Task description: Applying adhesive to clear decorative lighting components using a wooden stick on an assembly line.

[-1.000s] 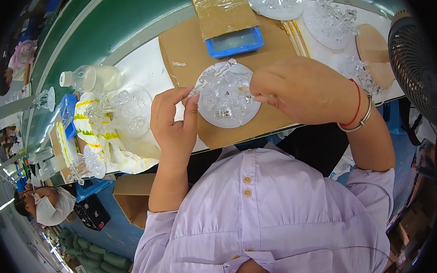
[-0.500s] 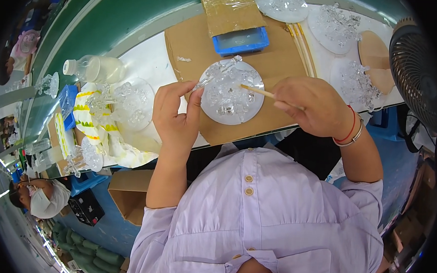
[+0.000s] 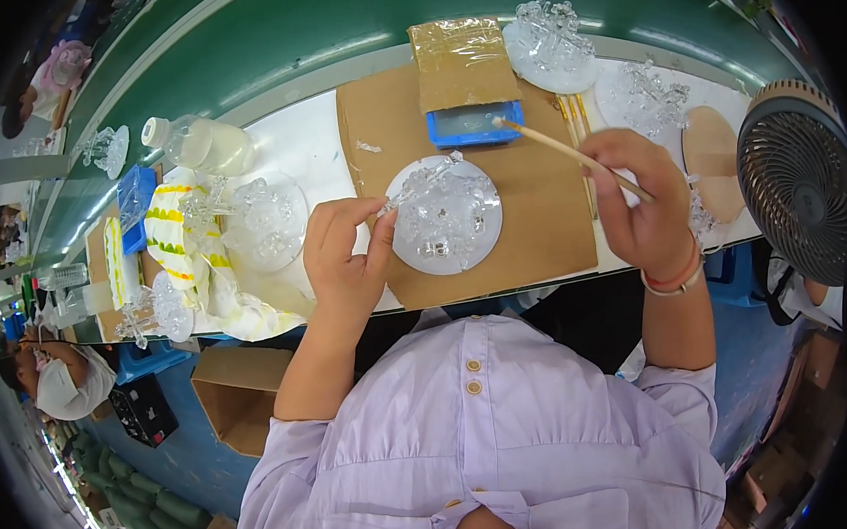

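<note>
My left hand pinches a small clear glass piece at the left edge of a round clear glass plate that carries several glass ornaments. The plate lies on a brown cardboard sheet. My right hand grips a thin wooden stick, whose tip reaches a small blue tray behind the plate. A red and a pale bracelet circle my right wrist.
A taped cardboard box stands behind the blue tray. More glass ornament plates sit at the back and at the left. A plastic bottle and yellow-white cloth lie left. A fan stands right. Another person sits far left.
My right hand has drawn away from the glass plate to the right and back, carrying the stick's tip to the blue tray. My left hand stays at the plate's edge.
</note>
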### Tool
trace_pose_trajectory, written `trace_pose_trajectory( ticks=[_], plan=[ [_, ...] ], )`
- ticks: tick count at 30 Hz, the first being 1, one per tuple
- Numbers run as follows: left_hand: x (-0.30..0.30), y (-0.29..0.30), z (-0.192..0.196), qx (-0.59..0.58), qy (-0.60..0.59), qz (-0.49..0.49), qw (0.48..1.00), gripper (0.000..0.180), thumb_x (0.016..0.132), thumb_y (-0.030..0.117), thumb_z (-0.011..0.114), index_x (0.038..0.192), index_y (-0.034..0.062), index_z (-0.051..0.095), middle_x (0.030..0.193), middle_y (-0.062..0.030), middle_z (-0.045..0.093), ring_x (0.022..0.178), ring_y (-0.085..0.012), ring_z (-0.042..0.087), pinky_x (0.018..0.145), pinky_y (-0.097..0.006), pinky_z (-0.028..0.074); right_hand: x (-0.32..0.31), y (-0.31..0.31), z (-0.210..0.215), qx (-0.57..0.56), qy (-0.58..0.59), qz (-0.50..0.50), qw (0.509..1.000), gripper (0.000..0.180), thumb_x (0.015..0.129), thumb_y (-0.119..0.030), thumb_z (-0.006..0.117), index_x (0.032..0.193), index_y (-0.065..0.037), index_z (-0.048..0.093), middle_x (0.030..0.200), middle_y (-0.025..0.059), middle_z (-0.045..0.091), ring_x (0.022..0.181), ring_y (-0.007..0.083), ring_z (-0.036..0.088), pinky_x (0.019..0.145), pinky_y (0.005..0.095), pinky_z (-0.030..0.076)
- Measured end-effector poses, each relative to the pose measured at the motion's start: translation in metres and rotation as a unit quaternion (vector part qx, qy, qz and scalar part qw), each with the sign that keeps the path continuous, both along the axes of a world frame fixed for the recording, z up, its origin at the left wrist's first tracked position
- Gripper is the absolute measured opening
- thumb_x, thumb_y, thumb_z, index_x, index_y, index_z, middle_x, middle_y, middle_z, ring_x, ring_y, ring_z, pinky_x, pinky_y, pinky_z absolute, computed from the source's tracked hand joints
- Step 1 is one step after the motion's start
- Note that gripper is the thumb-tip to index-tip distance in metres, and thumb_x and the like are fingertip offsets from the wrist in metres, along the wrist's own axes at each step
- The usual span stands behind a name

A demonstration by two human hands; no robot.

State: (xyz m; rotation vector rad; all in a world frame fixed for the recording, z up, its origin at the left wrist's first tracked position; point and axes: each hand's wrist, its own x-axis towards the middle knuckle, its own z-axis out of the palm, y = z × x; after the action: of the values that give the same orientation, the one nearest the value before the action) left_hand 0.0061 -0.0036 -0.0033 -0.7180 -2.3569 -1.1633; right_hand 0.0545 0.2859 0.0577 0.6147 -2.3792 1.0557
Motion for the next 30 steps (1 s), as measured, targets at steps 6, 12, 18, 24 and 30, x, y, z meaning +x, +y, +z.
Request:
trace_pose_trajectory(
  ticks=[6, 12, 18, 24, 30],
  plan=[
    [0.0, -0.002, -0.002, -0.002, -0.012, -0.014, 1.0, 0.027, 0.073, 0.003, 0.077, 0.097, 0.0045, 0.066, 0.091, -0.009, 0.064, 0.084, -0.0248, 0.06, 0.073, -0.032, 0.048, -0.031, -0.01, -0.019, 0.072, -0.025, -0.044, 0.996, 0.011, 0.087, 0.002, 0.057, 0.097, 0.001, 0.053, 0.089, 0.0132, 0.061, 0.074, 0.0246, 0.06, 0.068, 0.0301, 0.048],
    [0.001, -0.004, -0.003, 0.007, -0.024, -0.021, 0.999, 0.031, 0.073, 0.004, 0.077, 0.101, 0.0041, 0.066, 0.097, -0.01, 0.064, 0.089, -0.025, 0.06, 0.078, -0.032, 0.048, -0.034, -0.012, -0.021, 0.088, -0.035, -0.04, 0.995, 0.01, 0.087, 0.0, 0.058, 0.095, 0.0, 0.053, 0.086, 0.0123, 0.06, 0.072, 0.026, 0.059, 0.066, 0.0309, 0.048],
    [0.003, -0.007, -0.001, 0.018, -0.023, -0.024, 0.999, 0.03, 0.074, 0.004, 0.077, 0.102, 0.0028, 0.066, 0.1, -0.0107, 0.064, 0.092, -0.0247, 0.06, 0.079, -0.032, 0.048, -0.025, -0.01, -0.014, 0.071, -0.015, -0.06, 0.996, 0.008, 0.087, 0.0, 0.058, 0.093, 0.0, 0.054, 0.087, 0.0125, 0.06, 0.072, 0.0253, 0.06, 0.067, 0.0309, 0.049],
    [0.011, -0.01, 0.007, 0.028, -0.012, -0.027, 0.999, 0.028, 0.077, 0.005, 0.074, 0.104, 0.0027, 0.065, 0.106, -0.0125, 0.064, 0.096, -0.0258, 0.06, 0.082, -0.032, 0.048, -0.028, -0.01, -0.023, 0.08, -0.063, -0.057, 0.993, 0.008, 0.088, -0.001, 0.058, 0.095, 0.0, 0.055, 0.087, 0.0127, 0.061, 0.074, 0.0236, 0.061, 0.068, 0.0295, 0.049],
    [0.016, -0.02, 0.012, 0.038, -0.011, -0.019, 0.999, 0.027, 0.079, 0.007, 0.073, 0.105, 0.0023, 0.065, 0.109, -0.0127, 0.063, 0.099, -0.0257, 0.059, 0.084, -0.033, 0.047, -0.019, -0.009, -0.014, 0.051, -0.017, -0.062, 0.997, 0.009, 0.09, -0.001, 0.057, 0.098, 0.0, 0.055, 0.09, 0.0138, 0.062, 0.073, 0.0205, 0.061, 0.068, 0.0287, 0.049]
  ],
)
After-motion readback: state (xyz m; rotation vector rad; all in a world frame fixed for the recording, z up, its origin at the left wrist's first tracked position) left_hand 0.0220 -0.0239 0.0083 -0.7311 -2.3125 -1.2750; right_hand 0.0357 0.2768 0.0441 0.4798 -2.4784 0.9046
